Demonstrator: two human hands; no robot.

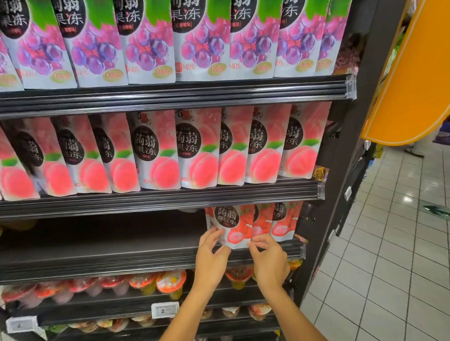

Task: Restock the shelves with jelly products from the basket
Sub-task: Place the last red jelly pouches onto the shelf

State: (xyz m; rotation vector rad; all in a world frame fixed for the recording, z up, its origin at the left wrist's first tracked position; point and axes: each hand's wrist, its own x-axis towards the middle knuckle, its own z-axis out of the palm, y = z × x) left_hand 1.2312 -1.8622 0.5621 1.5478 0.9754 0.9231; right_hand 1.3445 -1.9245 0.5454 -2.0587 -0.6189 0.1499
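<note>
A red strawberry jelly pouch stands upright at the right end of the third shelf. My left hand pinches its lower left corner. My right hand grips its lower right corner. Two more strawberry pouches stand right of it, against the shelf's end. The rest of that shelf to the left is bare. The basket is out of view.
Peach jelly pouches fill the shelf above, and grape pouches fill the top one. Jelly cups line the lower shelves. A dark upright post closes the unit on the right. Beyond it is white tiled floor and an orange sign.
</note>
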